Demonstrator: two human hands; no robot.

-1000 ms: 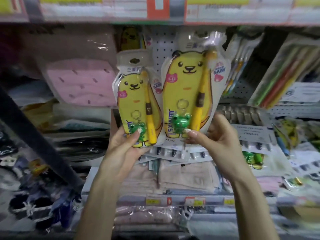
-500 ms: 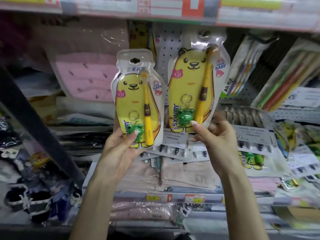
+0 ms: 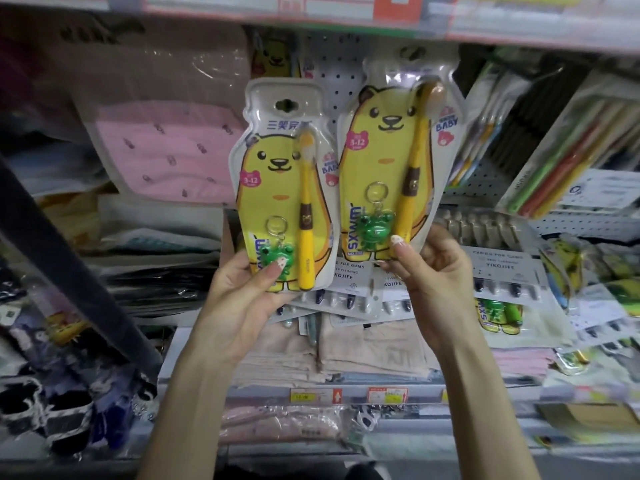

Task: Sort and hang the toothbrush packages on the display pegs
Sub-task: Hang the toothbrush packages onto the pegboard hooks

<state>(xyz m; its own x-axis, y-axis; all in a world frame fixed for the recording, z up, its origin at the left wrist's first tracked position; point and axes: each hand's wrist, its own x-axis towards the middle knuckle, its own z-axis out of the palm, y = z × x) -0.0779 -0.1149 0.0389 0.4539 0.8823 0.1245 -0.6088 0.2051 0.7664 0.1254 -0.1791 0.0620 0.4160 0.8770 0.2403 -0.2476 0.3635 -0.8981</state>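
Two yellow bear toothbrush packages are held up in front of a white pegboard (image 3: 341, 69). My left hand (image 3: 242, 299) pinches the bottom of the left package (image 3: 277, 188), thumb on its green frog keychain. My right hand (image 3: 429, 271) pinches the bottom of the right package (image 3: 384, 154), which sits higher, its top hole near the pegboard. Each package holds a yellow toothbrush and a frog keychain. Another yellow bear package (image 3: 273, 60) hangs behind, partly hidden.
Pink bagged cloths (image 3: 166, 150) hang at the left. Multi-colour toothbrush packs (image 3: 568, 147) hang at the right. White toothbrush cards (image 3: 498, 268) and loose yellow packages (image 3: 498, 313) lie on the shelf below. A shelf edge with price labels (image 3: 346, 15) runs overhead.
Both packages have risen a little toward the pegboard, the right one higher. The view has tilted slightly upward. Both hands keep their grip.
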